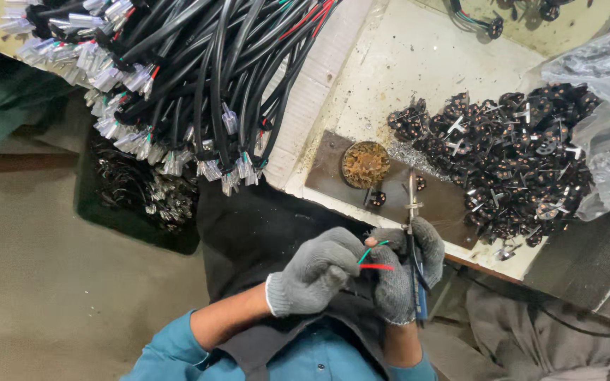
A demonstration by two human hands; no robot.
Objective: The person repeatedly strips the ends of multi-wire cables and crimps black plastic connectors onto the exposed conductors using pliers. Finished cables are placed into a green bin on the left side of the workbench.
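Observation:
Both my hands wear grey knit gloves and meet over my lap at the bench edge. My left hand [315, 271] pinches a cable whose thin green and red wire ends [374, 258] stick out toward the right. My right hand [405, 271] grips a slim tool with a blue handle [418, 282]; its metal tip points up toward the bench. The cable's black sheath is mostly hidden under my left hand.
A thick bundle of black cables with clear plastic connectors [178, 77] hangs over the bench's left edge. A heap of small black round parts [510, 162] lies beside a clear plastic bag [601, 127]. A round tin [365, 164] sits on a brown plate [439, 204]. A dark bin [135, 197] stands below.

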